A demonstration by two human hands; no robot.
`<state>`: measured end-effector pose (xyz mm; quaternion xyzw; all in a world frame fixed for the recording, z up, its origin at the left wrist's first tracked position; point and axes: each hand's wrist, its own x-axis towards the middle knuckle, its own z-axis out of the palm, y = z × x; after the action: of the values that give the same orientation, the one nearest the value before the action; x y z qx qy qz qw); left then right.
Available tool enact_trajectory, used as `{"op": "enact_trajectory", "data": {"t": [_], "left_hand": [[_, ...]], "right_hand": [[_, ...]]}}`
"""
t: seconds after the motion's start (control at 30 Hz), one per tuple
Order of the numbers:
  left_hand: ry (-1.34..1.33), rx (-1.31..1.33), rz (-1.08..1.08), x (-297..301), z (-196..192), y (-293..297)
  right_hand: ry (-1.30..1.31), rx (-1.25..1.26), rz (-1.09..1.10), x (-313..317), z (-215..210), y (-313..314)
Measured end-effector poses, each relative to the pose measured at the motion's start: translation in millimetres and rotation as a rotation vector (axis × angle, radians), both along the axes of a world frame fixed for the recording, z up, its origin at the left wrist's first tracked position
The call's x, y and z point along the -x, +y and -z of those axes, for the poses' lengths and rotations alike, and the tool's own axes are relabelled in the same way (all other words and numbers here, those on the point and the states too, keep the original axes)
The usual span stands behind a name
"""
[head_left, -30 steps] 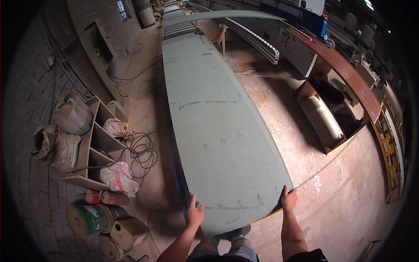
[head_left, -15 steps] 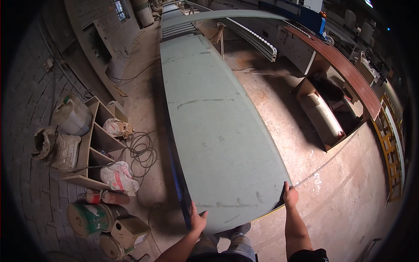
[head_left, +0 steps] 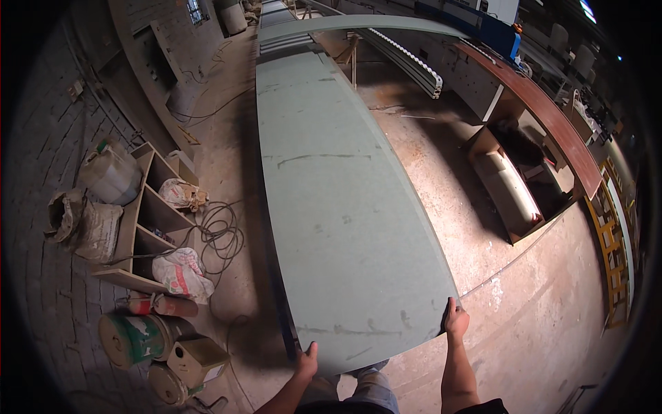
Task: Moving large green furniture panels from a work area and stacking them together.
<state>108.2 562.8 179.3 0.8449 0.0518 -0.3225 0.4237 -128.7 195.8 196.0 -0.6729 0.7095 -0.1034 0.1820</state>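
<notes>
A long pale grey-green board (head_left: 338,228) stretches away from me, with dark smudges and scuff lines across its face. My left hand (head_left: 306,361) grips its left edge close to the near end, thumb up and the other fingers hidden at the side or underneath. On the opposite edge, near the right corner, my right hand (head_left: 456,319) is closed round the board with its thumb on top. A dark blue strip (head_left: 279,290) shows along the left side below the board.
At left, a wooden shelf unit (head_left: 136,217), plastic jug (head_left: 110,172), sacks, coiled cable (head_left: 222,231) and buckets (head_left: 131,338) line the brick wall. A red-brown countertop (head_left: 538,110) over an open cabinet stands right. Another green panel (head_left: 358,24) crosses the far end.
Both hands and the board's near end sit slightly lower in the picture, closer to me. The yellow strip under the near edge no longer shows. Both grips are kept.
</notes>
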Motion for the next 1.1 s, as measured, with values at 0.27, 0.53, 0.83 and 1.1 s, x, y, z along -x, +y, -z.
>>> {"op": "enact_trajectory", "data": {"t": [0.27, 0.53, 0.83, 1.1], "left_hand": [[-0.015, -0.112, 0.058, -5.8, 41.7, -1.6], [-0.236, -0.168, 0.111, 24.6, 28.8, 22.2], [-0.683, -0.294, 0.294, 54.0, 10.6, 18.6], [0.021, 0.034, -0.095, 45.1, 10.1, 3.9]], "right_hand": [[-0.015, -0.057, 0.020, -10.1, -5.5, -9.8], [-0.018, -0.057, 0.066, -9.8, 5.0, -1.4], [-0.230, -0.140, -0.106, 45.6, 23.6, 2.4], [-0.589, -0.488, -0.162, 59.3, 27.5, -20.3]]}}
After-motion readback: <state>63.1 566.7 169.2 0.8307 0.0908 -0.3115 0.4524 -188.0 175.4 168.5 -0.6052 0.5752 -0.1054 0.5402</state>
